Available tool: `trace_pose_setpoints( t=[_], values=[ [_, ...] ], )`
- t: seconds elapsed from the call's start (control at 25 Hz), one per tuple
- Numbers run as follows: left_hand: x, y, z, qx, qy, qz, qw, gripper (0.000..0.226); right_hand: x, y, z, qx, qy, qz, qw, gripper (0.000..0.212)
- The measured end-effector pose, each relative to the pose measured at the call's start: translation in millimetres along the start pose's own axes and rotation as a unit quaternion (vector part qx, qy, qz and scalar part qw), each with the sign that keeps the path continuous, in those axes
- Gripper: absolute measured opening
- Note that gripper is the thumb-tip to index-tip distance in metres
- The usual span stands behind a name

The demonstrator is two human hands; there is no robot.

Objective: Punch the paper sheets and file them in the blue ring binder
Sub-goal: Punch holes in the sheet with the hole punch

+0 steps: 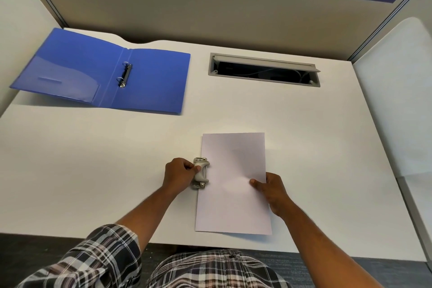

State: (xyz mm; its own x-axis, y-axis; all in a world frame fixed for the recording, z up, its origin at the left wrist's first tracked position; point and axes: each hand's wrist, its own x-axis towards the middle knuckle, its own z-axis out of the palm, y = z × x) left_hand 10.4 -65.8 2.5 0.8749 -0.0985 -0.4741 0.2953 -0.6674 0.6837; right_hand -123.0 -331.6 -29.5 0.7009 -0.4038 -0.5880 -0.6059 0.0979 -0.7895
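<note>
Gripping the small grey metal hole punch (200, 173), the left hand (178, 174) should press squarely while the right hand (271, 190) pinches the white paper sheets (233, 170) beside it, edge fully seated.

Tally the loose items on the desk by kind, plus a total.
Blue ring binder, lying open: 1
Hole punch, gripped by the left hand: 1
Paper stack, left edge in the punch, pinched at its right edge by the right hand; sheet count cannot be told: 1
Total: 3
</note>
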Motion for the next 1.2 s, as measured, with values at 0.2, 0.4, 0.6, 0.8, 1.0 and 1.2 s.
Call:
trace_pose_setpoints(
  t=[0.2, 0.4, 0.6, 0.8, 1.0, 1.2],
  values=[
    [2, 0, -1, 0.005, -0.003, 0.000, 1.000, 0.022, 1, 0, 0, 0.002, 0.002, 0.000, 1.000, 0.010],
    [2, 0, -1, 0.002, -0.005, -0.002, 1.000, 0.022, 1, 1, 1, 0.007, 0.001, 0.001, 1.000, 0.010],
    [1, 0, -1, 0.010, -0.005, 0.002, 1.000, 0.022, -1, 0, 2, 0.005, 0.005, -0.001, 1.000, 0.009],
    [0, 1, -1, 0.011, -0.005, 0.004, 1.000, 0.022, 2, -6, 3, 0.002, 0.009, -0.006, 1.000, 0.012],
    [-1, 1, -2, 0.005, -0.004, 0.003, 1.000, 0.021, 5, -8, 3, -0.002, 0.009, -0.006, 1.000, 0.014],
    [-1, 2, -2, 0.004, -0.003, 0.003, 1.000, 0.021, 5, -9, 3, 0.000, 0.012, -0.012, 1.000, 0.012]
  ],
)
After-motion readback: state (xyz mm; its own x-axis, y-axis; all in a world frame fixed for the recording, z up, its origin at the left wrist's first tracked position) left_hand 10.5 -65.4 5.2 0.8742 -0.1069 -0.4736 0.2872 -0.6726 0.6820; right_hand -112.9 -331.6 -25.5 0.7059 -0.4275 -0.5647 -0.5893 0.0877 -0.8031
